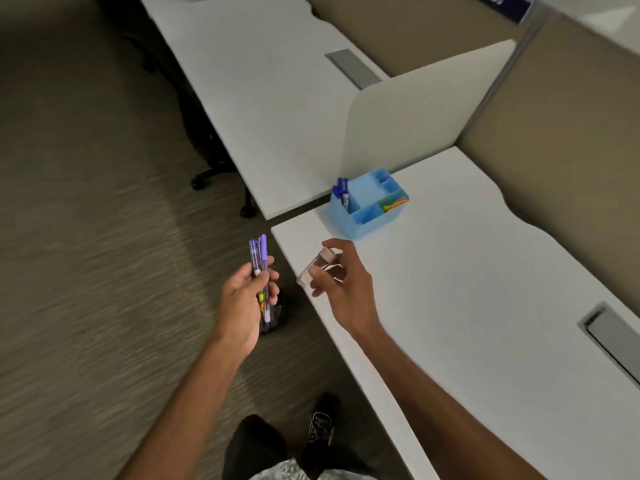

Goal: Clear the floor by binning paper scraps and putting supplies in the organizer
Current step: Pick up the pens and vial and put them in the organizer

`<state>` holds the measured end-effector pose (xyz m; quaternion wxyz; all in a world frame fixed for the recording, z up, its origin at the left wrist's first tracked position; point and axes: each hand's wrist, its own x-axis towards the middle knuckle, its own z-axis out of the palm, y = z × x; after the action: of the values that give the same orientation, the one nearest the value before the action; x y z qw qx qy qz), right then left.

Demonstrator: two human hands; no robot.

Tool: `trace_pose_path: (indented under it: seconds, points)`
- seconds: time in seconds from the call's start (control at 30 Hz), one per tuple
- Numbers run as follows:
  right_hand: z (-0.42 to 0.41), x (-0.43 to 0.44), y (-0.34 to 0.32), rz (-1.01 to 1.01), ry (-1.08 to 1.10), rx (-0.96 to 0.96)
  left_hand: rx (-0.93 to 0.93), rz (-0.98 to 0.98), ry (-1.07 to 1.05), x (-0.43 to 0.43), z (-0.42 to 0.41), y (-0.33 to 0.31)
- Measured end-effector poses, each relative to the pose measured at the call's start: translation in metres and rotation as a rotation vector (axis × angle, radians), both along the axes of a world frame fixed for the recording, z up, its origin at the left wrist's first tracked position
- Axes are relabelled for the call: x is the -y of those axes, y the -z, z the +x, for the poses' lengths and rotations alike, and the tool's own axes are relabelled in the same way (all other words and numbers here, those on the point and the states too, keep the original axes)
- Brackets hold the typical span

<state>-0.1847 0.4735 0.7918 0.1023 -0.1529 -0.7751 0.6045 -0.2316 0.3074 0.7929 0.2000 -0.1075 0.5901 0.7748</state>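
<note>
My left hand [242, 299] is closed around a bunch of purple pens [260, 268], held upright over the carpet just off the desk's corner. My right hand [341, 282] grips a small clear box [317, 268] with a pinkish tint, above the near desk's left edge. A light blue organizer [367, 206] stands on the white desk [467, 271] near its far left corner, beyond my right hand. Blue pens [341, 190] stick up from its left compartment, and coloured sticky notes [393, 204] fill a right one.
A dark bin [277, 317] shows partly behind my left hand on the carpet [86, 237]. A second white desk [263, 98] runs beyond, split off by a beige divider [415, 109]. Chair wheels [207, 178] sit under it. My shoes [320, 424] are at the bottom.
</note>
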Motion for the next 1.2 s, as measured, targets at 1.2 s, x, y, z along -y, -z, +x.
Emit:
trace_pose_path:
  seconds: [1.2]
  points:
    - [-0.205,-0.262,0.117,0.361,0.698,0.157,0.086,-0.154,0.503,-0.233,-0.194,0.076]
